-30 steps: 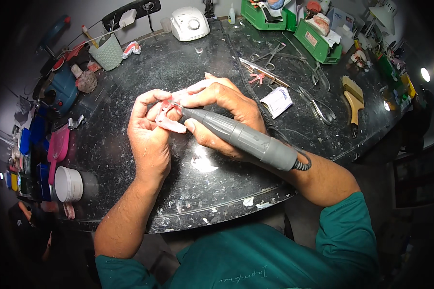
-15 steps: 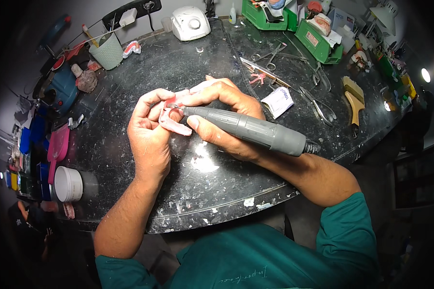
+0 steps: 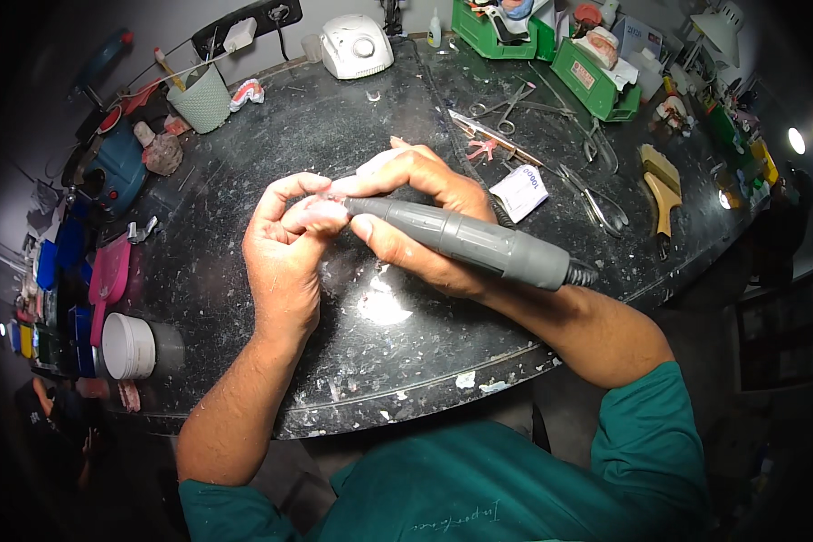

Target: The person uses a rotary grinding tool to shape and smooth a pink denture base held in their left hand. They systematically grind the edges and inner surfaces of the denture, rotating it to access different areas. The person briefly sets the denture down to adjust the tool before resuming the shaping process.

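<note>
Compared with a half second ago, the pink piece point(image 3: 335, 199) has been turned in the left hand point(image 3: 280, 248): its open curved arch, plain to see then, is now mostly hidden among the fingers, leaving only a small pale bit in view at the tip of the handpiece point(image 3: 465, 239). The right hand point(image 3: 438, 194) has hardly moved, its fingers closed round that smooth, dark grey, tapering tool. Left fingers pinch the piece above the middle of the bench point(image 3: 397, 122), and the hands are close together, though whether their fingertips touch I cannot tell. The bench top is black, glossy and scuffed, flecked with white. To the right lie metal scissors point(image 3: 508, 116), a folded pale paper note point(image 3: 519, 192) and a flat brush point(image 3: 664, 191) with a wooden handle. At the far left, a pale textured cup point(image 3: 203, 101) holds a yellow-handled tool point(image 3: 169, 70); at the far right, one green plastic bin point(image 3: 585, 86) holds a pinkish-white model point(image 3: 598, 45). A round white tub point(image 3: 128, 345) stands near left; its contents cannot be made out.
</note>
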Tool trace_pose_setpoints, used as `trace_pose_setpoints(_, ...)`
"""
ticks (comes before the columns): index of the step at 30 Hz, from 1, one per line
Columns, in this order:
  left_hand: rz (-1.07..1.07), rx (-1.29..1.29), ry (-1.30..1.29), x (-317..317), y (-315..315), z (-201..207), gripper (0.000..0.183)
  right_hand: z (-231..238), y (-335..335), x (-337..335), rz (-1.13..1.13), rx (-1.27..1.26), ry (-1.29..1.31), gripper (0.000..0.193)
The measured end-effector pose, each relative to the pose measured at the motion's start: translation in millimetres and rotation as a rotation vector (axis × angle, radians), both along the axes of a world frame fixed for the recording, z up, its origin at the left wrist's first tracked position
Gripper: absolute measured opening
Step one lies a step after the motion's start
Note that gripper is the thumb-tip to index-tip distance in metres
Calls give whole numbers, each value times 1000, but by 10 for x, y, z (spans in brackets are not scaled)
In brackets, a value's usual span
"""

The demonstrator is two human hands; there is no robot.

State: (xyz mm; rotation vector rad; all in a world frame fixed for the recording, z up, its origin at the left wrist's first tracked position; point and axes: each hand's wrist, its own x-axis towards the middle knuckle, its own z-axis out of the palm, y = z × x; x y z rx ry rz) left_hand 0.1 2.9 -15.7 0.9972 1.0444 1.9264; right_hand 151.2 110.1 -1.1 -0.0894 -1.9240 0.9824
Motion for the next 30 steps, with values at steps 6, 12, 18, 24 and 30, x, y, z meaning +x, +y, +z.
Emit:
trace_pose_setpoints(6, 67, -29, 21, 55, -3, 39, 29, -36, 4, -5, -49, 43, -20, 29)
trace_pose_setpoints(12, 79, -43, 45, 51, -24, 49, 30, -29, -23, 0, -65, 65, -10, 27)
trace_pose_setpoints(18, 133, -16, 91, 44, -31, 18, 29, -23, -18, -20, -29, 81, -2, 26)
trace_pose_setpoints(24, 59, -50, -39, 71, 12, 75, 35, 51, -127, -8, 56, -217, 26, 28)
trace_pose_setpoints(30, -30, -197, -59, 89, 16, 109, 28, -3, 58, -91, -59, -330, 145, 27)
